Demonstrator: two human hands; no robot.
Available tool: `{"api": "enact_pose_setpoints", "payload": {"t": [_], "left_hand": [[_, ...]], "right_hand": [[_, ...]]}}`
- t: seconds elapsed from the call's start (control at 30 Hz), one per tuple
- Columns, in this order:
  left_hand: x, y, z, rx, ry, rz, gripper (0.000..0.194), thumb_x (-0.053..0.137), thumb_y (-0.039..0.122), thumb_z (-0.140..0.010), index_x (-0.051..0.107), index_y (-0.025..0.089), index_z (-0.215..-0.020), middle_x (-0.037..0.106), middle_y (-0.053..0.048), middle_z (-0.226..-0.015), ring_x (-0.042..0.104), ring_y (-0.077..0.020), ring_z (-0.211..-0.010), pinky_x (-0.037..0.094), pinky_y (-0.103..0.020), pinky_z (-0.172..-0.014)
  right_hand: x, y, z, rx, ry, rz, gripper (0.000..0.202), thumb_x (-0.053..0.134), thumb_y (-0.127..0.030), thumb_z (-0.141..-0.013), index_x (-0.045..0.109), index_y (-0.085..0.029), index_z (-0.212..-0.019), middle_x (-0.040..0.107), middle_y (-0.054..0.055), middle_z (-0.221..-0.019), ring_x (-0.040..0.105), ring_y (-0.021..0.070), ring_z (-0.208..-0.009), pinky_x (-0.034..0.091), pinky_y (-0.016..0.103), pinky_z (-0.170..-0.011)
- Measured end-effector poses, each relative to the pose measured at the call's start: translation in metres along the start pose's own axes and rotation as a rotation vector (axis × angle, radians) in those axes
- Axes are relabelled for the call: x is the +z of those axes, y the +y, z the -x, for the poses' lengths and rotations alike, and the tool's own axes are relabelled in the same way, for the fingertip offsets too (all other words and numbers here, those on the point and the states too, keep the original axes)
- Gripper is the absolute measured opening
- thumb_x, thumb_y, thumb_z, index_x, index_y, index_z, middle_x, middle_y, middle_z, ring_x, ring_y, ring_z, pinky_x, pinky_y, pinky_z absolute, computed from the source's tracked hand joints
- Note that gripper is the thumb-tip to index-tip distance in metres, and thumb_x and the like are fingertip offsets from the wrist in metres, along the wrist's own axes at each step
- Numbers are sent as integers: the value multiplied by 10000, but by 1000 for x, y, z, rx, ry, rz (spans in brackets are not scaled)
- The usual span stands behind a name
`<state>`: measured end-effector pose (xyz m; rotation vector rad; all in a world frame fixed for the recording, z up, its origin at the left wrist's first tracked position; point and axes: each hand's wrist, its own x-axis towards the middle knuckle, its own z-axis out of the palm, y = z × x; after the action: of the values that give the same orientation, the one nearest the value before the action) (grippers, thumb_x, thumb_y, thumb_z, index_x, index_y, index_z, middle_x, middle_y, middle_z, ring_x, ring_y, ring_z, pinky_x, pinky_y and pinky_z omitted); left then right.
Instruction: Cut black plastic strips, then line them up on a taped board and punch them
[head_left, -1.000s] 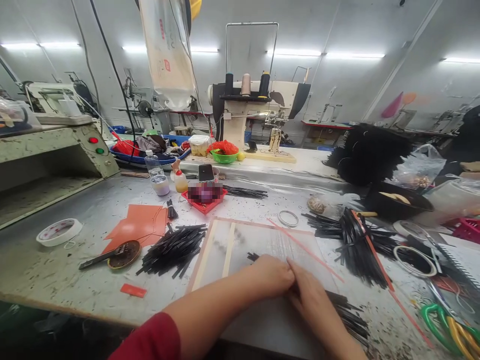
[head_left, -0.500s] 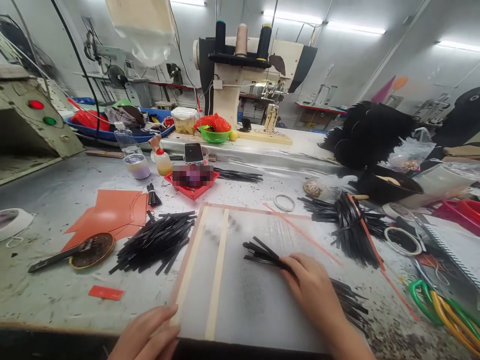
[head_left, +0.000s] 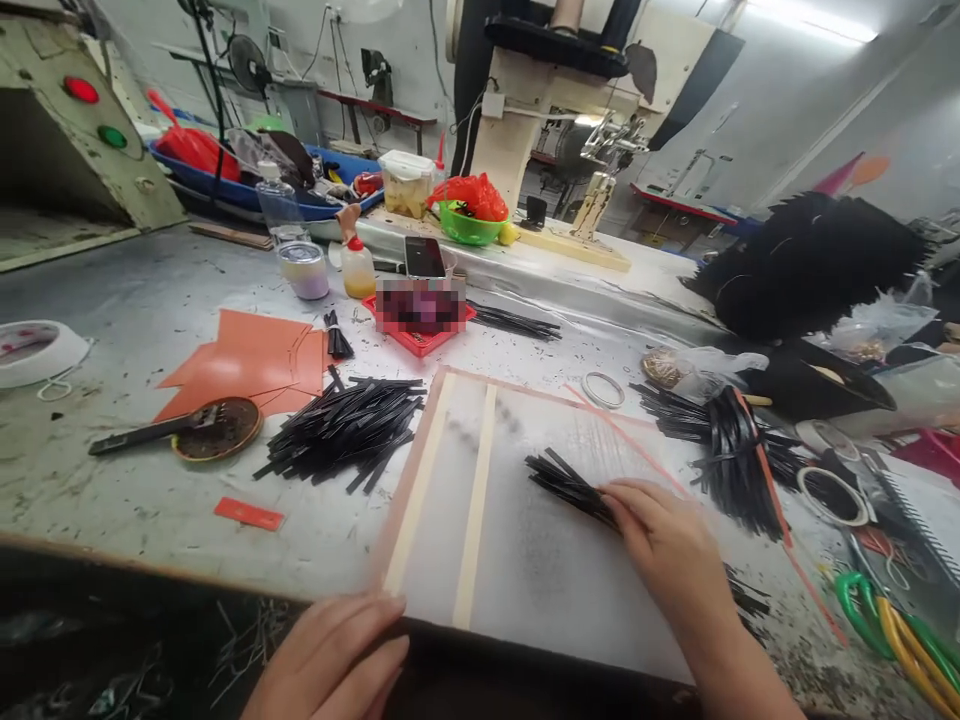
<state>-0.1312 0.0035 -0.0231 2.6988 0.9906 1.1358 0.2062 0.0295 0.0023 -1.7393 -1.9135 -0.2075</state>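
Between the fingers and thumb of my right hand (head_left: pixel 667 535) is a bundle of thin black strips (head_left: pixel 564 478), pointing up and left over a translucent white board (head_left: pixel 420 600). Two cream tape lines (head_left: pixel 474 520) run along the board's left part. At the board's near left corner rests my left hand (head_left: pixel 334 650), its fingers stretched out and holding nothing. A large loose pile of black strips (head_left: pixel 345 425) lies left of the board. More black strips (head_left: pixel 750 595) show beyond my right wrist, partly hidden by it.
Orange sheets (head_left: pixel 251 355) and a round dark dish (head_left: pixel 225 430) with a black-handled tool lie at left. A red basket (head_left: pixel 420 342) stands behind the board. At right are a bunch of black strips (head_left: pixel 739 460), a tape roll (head_left: pixel 832 495) and green-handled scissors (head_left: pixel 862 610).
The camera view has tipped down and shifted left, so the table appears higher and further right. My right hand still grips the strips; my left hand stays at the board's corner.
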Motion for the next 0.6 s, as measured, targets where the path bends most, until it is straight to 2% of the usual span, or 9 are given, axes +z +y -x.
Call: {"api": "enact_pose_setpoints", "payload": {"t": [0.07, 0.1, 0.17, 0.27, 0.33, 0.43, 0.6], "left_hand": [[-3, 2, 2, 9, -18, 3, 183, 519, 55, -820, 649, 134, -921, 660, -105, -997, 584, -222, -983, 494, -350, -822], [-4, 3, 2, 13, -32, -2, 186, 506, 54, -829, 648, 128, -923, 659, -108, -999, 581, -223, -985, 489, -355, -824], [-7, 7, 1, 18, -55, -18, 201, 470, 60, -851, 646, 122, -923, 662, -108, -995, 580, -217, -975, 482, -352, -821], [-8, 11, -1, 24, -77, -37, 279, 373, 75, -895, 647, 118, -927, 667, -98, -986, 581, -198, -952, 464, -335, -828], [-7, 14, -1, 25, -77, -41, 330, 321, 80, -911, 649, 117, -925, 668, -90, -979, 578, -189, -937, 444, -329, -833], [-5, 16, 0, 22, -49, -54, 369, 284, 88, -918, 652, 121, -912, 668, -80, -958, 579, -185, -907, 425, -324, -819], [-4, 14, 1, 18, -33, -58, 363, 291, 71, -909, 651, 108, -886, 664, -80, -915, 573, -183, -858, 410, -322, -777]], "right_hand": [[-6, -10, -1, 6, 15, -46, 287, 389, -369, -902, 610, -192, -855, 679, 51, -756, 631, 188, -672, 471, 303, -640], [-8, -20, -1, 5, -38, -97, 256, 391, -351, -899, 595, -198, -875, 670, 31, -713, 624, 171, -614, 468, 276, -591], [-9, -45, -3, 1, -255, -233, 214, 392, -318, -894, 569, -209, -842, 631, -4, -627, 590, 145, -524, 442, 238, -504], [-2, -87, -6, 6, -616, -407, 268, 386, -291, -887, 504, -208, -661, 579, -16, -563, 554, 134, -502, 404, 220, -473], [5, -109, -7, 32, -748, -466, 299, 381, -278, -886, 467, -203, -610, 563, -18, -549, 534, 130, -503, 376, 217, -472], [15, -125, -8, 46, -832, -471, 297, 387, -275, -880, 462, -199, -602, 558, -18, -556, 523, 131, -519, 344, 221, -484], [20, -131, -9, 68, -853, -406, 320, 382, -292, -874, 445, -203, -573, 535, -23, -519, 500, 132, -489, 311, 226, -467]]}}
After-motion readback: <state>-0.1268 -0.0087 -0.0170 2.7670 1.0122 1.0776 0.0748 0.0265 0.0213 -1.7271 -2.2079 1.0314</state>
